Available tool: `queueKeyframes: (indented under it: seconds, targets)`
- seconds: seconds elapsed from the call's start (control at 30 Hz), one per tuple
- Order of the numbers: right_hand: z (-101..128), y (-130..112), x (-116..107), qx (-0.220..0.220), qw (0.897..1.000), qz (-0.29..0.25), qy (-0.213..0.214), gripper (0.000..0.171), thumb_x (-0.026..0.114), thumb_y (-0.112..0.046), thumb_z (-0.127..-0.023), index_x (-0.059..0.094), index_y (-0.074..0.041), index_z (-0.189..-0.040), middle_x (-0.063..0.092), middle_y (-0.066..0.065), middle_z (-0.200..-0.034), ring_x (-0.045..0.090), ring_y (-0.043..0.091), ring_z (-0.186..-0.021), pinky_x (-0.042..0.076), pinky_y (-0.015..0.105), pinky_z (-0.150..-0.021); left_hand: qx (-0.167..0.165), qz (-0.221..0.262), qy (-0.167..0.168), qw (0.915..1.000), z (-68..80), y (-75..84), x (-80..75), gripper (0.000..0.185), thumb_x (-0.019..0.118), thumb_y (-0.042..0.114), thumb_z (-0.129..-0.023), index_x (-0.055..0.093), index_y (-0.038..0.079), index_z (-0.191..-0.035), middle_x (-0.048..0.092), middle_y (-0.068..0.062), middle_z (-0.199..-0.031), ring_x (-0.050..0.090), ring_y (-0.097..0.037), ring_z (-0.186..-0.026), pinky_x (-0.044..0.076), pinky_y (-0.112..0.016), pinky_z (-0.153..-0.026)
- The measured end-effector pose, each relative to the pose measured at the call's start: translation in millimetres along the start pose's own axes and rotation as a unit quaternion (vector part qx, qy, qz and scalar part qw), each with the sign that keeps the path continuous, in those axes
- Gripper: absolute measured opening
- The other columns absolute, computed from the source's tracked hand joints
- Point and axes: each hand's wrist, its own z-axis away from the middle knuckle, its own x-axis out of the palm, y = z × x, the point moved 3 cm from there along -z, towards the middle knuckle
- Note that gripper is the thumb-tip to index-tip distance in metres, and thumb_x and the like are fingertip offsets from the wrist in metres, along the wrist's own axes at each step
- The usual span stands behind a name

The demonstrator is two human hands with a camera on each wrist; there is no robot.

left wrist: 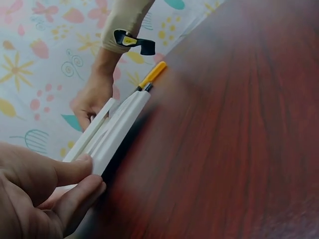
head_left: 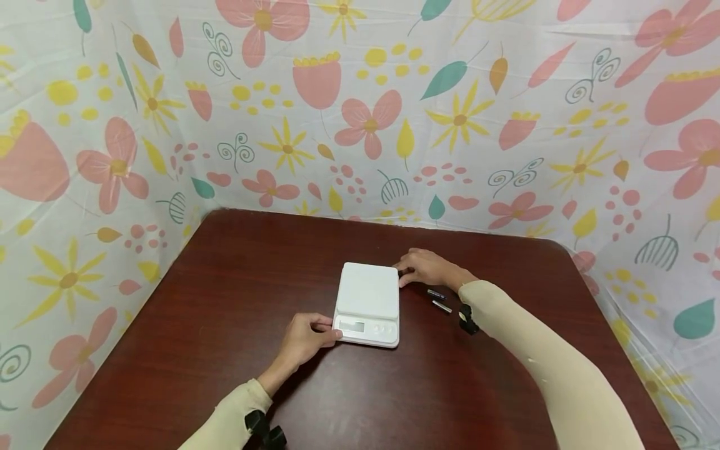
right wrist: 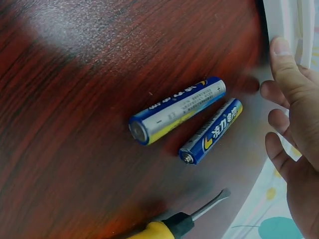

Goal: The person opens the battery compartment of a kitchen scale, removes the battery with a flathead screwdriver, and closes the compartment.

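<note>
A white digital kitchen scale [head_left: 368,290] lies on the table with its small display toward me. My left hand [head_left: 306,337] pinches its near left corner between thumb and fingers; in the left wrist view, the scale [left wrist: 122,127] appears edge-on beside that hand [left wrist: 40,191]. At the far right corner, my right hand [head_left: 430,269] holds the scale's edge, its thumb [right wrist: 284,59] against the white side. Two blue-and-silver batteries [right wrist: 179,109] [right wrist: 212,132] lie beside the right hand. Near them is a flat-blade screwdriver [right wrist: 172,226] with a yellow and black handle.
The dark reddish-brown wooden table [head_left: 242,275] carries everything. A white curtain [head_left: 371,125] with flower and leaf prints hangs behind it and along its sides. Black straps [head_left: 264,431] sit on both wrists over beige sleeves.
</note>
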Motion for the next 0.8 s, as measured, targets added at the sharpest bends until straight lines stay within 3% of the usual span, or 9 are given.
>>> queueKeyframes:
  seconds: [0.17,0.27,0.63,0.8]
  targets:
    - [1.7,1.5,1.2,-0.007,1.0,0.013,0.01,0.026,0.073,-0.036,-0.092,0.077,-0.026,-0.115,0.059,-0.01,-0.077,0.032,0.009,-0.068,0.027,0.028,-0.066,0.017,-0.082,0.007,0.9965,-3.1,3.2,0.0,0.027,0.091,0.018,-0.078,0.079,0.003,-0.098,0.076,-0.003,-0.08,0.071,-0.011,-0.064,0.058,-0.026,-0.066]
    - [2.1,1.2,1.6,-0.008,1.0,0.02,0.014,0.023,0.073,-0.036,-0.091,0.077,-0.026,-0.112,0.053,-0.01,-0.073,0.032,0.009,-0.067,0.027,0.029,-0.066,0.019,-0.102,0.007,0.9945,-3.9,4.4,1.0,0.024,0.091,0.019,-0.077,0.081,0.007,-0.095,0.076,0.001,-0.077,0.069,-0.009,-0.063,0.056,-0.027,-0.067]
    - [3.7,1.7,3.5,0.012,0.999,0.03,0.018,0.027,0.074,-0.036,-0.092,0.078,-0.026,-0.116,0.06,-0.013,-0.078,0.036,0.009,-0.068,0.03,0.028,-0.066,0.035,-0.118,0.009,0.9923,-3.6,4.8,1.8,0.022,0.091,0.017,-0.077,0.082,0.006,-0.094,0.076,0.0,-0.077,0.068,-0.008,-0.065,0.057,-0.028,-0.068]
    - [2.0,0.7,3.2,0.003,0.999,0.037,0.02,0.025,0.074,-0.036,-0.092,0.078,-0.026,-0.114,0.054,-0.011,-0.073,0.034,0.009,-0.067,0.029,0.028,-0.066,0.037,-0.127,0.014,0.9911,-3.2,5.4,0.0,0.024,0.091,0.017,-0.076,0.082,0.006,-0.094,0.075,0.002,-0.076,0.069,-0.009,-0.068,0.057,-0.031,-0.071]
